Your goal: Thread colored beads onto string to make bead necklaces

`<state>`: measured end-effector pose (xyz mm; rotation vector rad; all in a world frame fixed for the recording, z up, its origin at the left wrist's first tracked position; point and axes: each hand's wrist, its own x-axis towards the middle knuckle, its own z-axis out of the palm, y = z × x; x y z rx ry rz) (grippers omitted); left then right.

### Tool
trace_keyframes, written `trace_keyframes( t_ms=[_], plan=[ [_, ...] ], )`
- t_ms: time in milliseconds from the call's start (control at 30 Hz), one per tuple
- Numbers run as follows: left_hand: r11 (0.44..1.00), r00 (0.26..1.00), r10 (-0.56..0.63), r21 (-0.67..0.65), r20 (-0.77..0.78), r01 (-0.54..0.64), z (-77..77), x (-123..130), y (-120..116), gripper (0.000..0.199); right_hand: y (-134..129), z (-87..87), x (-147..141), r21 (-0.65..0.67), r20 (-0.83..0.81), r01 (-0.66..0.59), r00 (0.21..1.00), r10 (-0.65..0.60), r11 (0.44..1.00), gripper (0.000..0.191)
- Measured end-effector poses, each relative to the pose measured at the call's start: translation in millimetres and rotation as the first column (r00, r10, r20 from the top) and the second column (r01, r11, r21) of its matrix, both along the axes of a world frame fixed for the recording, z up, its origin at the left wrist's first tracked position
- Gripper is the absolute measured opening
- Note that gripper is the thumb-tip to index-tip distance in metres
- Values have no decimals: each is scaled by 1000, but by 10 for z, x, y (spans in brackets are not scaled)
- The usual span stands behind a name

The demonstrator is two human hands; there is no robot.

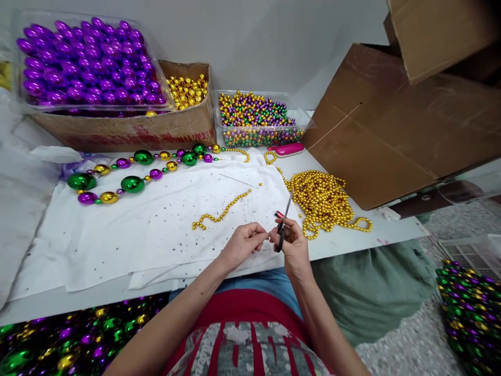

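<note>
My right hand (pixel 295 245) holds black-handled scissors (pixel 282 235), blades pointing away from me. A small red-and-black object (pixel 279 214) shows beside the scissors; its kind is unclear. Close to it, my left hand (pixel 245 244) pinches finger and thumb together near the right fingertips; whatever they hold is too small to make out. Beyond the hands, a short strand of gold beads (pixel 223 211) and a thin needle (pixel 238 180) lie on the white cloth (pixel 156 235). Just right of the scissors is a heap of gold bead strands (pixel 323 201).
A necklace of large green, purple and gold beads (pixel 133 184) lies left. Behind stand a tub of purple beads (pixel 90 68), a carton (pixel 136 133), a tub of small mixed beads (pixel 258 120) and a pink tool (pixel 289 150). A cardboard box (pixel 391 125) with a thread stands right.
</note>
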<state>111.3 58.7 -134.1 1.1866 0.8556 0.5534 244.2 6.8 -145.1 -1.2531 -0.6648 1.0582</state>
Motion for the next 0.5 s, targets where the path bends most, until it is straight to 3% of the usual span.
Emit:
trace_keyframes(
  t_ms=[200,367,500],
  plan=[
    [998,1000,-16,-54,22,18,69,1,-10,25,-7,-11,69,-4,-27,2,1000,-2,1000,39],
    [999,1000,-27,-22,-8,27,85,-28,-13,25,-4,-24,126,-25,-50,89,995,-90,996,40],
    [999,999,-26,21,-29,26,66,36,8,20,-207,13,312,-57,-33,72,997,-74,996,40]
  ],
)
